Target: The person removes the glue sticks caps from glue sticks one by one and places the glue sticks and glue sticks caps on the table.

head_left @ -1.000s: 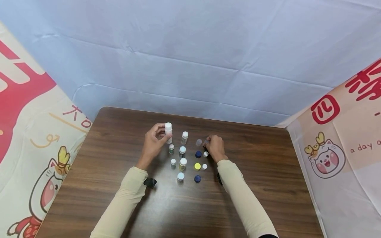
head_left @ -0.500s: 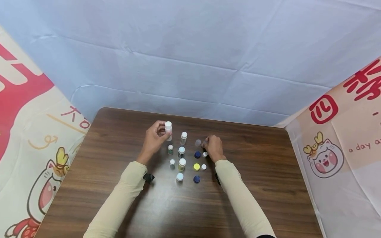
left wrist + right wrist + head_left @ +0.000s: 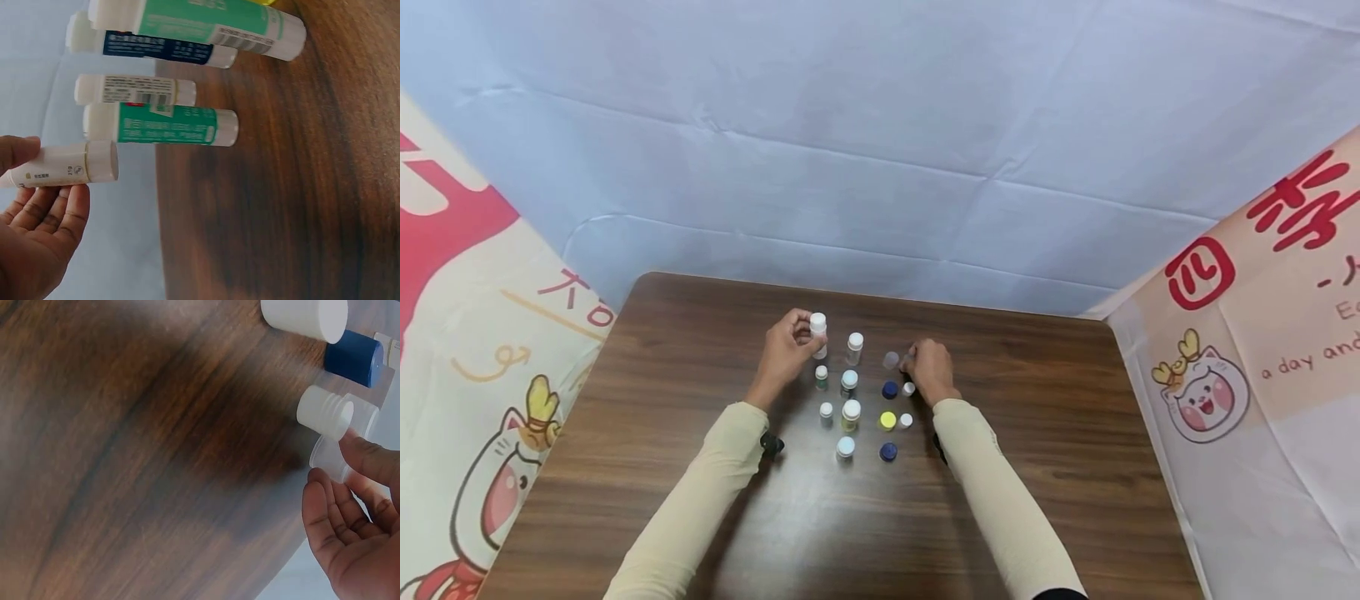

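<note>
Between thumb and fingers, my left hand (image 3: pixel 784 354) grips a white glue stick (image 3: pixel 62 164), held upright at the far left of the group of sticks. Its lower end looks raised off the table. In the right wrist view, the thumb and fingertips of my right hand (image 3: pixel 356 537) pinch a clear cap (image 3: pixel 328 456) standing on the table. Close beside it are a second clear cap (image 3: pixel 891 360) and a small white ridged cap (image 3: pixel 325 412). A green-labelled glue stick (image 3: pixel 172 125) stands nearest to the left hand's stick.
Several white-topped glue sticks (image 3: pixel 851 412) stand in two rough columns between the hands. Right of them are a yellow cap (image 3: pixel 887 421), blue caps (image 3: pixel 888 452) and another white cap (image 3: pixel 906 421). Behind the brown table (image 3: pixel 1037 433) hangs a pale cloth (image 3: pixel 820 167).
The head view has shifted slightly, so everything sits a little further left. Both hands keep their holds; the left hand's glue stick rose slightly, then came down a little.
</note>
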The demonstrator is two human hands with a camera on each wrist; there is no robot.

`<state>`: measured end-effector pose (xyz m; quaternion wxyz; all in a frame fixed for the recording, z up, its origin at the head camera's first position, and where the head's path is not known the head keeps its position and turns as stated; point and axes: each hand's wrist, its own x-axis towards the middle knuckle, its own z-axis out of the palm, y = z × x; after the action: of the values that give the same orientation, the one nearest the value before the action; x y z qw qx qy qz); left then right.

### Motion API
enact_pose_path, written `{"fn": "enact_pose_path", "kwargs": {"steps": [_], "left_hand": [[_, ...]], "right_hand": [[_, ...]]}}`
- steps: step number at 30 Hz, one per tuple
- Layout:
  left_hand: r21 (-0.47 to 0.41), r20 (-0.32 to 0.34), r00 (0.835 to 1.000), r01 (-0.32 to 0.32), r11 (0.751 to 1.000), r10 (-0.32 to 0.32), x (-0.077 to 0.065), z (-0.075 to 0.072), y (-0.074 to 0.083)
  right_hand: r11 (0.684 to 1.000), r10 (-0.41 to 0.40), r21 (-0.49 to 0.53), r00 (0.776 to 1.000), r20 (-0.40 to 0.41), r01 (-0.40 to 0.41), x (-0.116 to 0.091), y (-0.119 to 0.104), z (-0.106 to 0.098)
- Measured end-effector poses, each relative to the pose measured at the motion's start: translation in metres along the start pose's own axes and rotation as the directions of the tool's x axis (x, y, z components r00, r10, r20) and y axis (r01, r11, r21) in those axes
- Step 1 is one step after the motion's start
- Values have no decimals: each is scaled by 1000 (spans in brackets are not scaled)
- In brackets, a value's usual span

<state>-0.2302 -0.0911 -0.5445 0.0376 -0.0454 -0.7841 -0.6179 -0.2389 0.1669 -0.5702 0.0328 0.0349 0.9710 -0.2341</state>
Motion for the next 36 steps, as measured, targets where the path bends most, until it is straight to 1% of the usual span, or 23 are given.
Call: {"fn": "enact_pose_path", "kwargs": {"steps": [3,10,17,25,32,36], "left_hand": [[22,6,1000,5,1000,-5,1,2,-4],[75,38,998,45,996,-48,5,6,-13],[76,47,996,74,994,-77,8,9,-19],[117,46,993,103,988,-109,5,12,-30],[137,53,989,127,982,-136,5,10,-33],[162,54,990,119,979,-130,5,11,-34]], "right_hand": [[999,-10,-37,1000,5,11,1,-1,-1],[993,-40,-107,999,7,40,2,-3,-2],[981,-29,-189,999,44,37,5,-5,-3],[979,-40,-200,998,54,50,5,-6,-3],[981,-58,-185,998,36,63,4,-6,-3],[984,-66,-166,998,22,68,2,-5,-3]]}}
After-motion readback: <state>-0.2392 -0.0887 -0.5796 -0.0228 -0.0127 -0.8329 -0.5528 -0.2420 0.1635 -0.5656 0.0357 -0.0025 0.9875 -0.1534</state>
